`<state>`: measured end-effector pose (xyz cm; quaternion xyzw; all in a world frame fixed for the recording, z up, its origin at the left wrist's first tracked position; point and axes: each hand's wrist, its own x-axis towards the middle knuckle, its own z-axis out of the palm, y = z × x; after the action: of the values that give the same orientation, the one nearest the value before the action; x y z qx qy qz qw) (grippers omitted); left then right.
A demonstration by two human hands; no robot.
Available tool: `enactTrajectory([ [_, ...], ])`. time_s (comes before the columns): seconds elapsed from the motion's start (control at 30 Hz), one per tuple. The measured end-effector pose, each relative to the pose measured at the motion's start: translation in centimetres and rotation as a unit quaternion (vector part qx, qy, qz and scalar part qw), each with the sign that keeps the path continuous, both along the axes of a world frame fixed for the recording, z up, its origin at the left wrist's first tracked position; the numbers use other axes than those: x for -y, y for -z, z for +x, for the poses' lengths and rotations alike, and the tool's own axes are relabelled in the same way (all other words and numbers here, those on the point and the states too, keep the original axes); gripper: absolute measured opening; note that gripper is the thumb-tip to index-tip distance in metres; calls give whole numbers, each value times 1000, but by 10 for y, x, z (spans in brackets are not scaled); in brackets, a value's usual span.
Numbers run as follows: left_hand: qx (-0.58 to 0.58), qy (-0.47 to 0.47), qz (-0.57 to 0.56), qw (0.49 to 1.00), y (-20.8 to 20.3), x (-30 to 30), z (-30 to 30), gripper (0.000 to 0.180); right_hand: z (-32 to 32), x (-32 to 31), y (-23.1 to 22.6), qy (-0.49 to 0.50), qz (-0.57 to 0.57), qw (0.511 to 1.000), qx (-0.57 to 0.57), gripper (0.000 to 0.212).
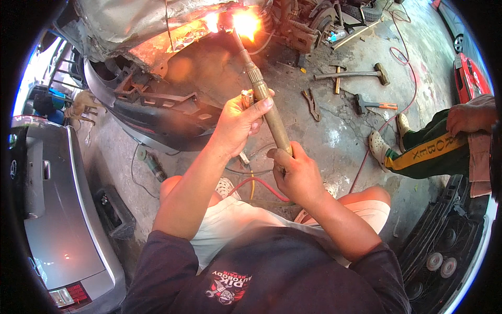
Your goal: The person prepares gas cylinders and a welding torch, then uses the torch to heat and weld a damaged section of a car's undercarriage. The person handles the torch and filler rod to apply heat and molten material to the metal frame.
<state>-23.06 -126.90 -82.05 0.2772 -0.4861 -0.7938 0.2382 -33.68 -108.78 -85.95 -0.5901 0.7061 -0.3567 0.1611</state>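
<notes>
A brass-coloured gas torch [278,128] slants up and away in front of me, its narrow tip at a bright flame [246,23]. Around its rear end my right hand [299,175] is closed. My left hand [243,123] is closed farther forward, thumb laid along the torch body. A short brass-coloured piece [247,98] sticks up beside that hand's fingers; whether it belongs to the torch I cannot tell. Glare hides the spot the flame meets, at the lower edge of a battered silver car body panel [123,29]. A red hose [259,180] loops below my hands.
A dark bumper [162,123] lies left of the torch. On the concrete at right are a sledgehammer [361,75], a smaller hammer [368,104] and pliers [312,104]. An angle grinder [151,165] and a grey tailgate [63,209] are at left. Another person's legs [429,146] stand at right.
</notes>
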Motion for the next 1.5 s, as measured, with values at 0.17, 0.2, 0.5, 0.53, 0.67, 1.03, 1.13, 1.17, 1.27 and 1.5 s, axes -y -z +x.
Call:
enactTrajectory([
  [0.17, -7, -2, 3, 1000, 2, 1, 1, 33, 2, 0, -7, 0, 0, 1000, 17, 27],
  [0.2, -5, -6, 2, 1000, 0, 1, 1, 33, 2, 0, -8, -2, 2, 1000, 12, 26],
  [0.5, -1, -11, 3, 1000, 0, 2, 0, 32, 1, 2, -6, -7, 17, 1000, 9, 27],
  [0.53, -1, -10, 1, 1000, 0, 3, 1, 32, 1, 2, -6, -8, 15, 1000, 11, 27],
  [0.67, 5, -5, -4, 1000, 3, 1, -1, 31, 0, -1, -6, -6, 34, 999, 19, 26],
  [1.03, 25, -22, -19, 999, -1, -2, 3, 32, -2, -2, -4, -28, -4, 998, 58, 25],
  [1.13, 18, -16, -12, 1000, 4, 0, 2, 32, -2, -1, -1, -21, -23, 996, 85, 24],
  [1.17, 20, -17, -10, 1000, 3, -1, 1, 32, -2, -1, -2, -18, -14, 997, 71, 24],
  [1.27, 17, -22, -23, 999, 0, 0, -2, 32, -2, 0, -4, -13, 1, 999, 45, 24],
  [1.5, 50, -4, -18, 999, 9, -5, -2, 34, 4, -10, -2, 9, 4, 999, 53, 22],
])
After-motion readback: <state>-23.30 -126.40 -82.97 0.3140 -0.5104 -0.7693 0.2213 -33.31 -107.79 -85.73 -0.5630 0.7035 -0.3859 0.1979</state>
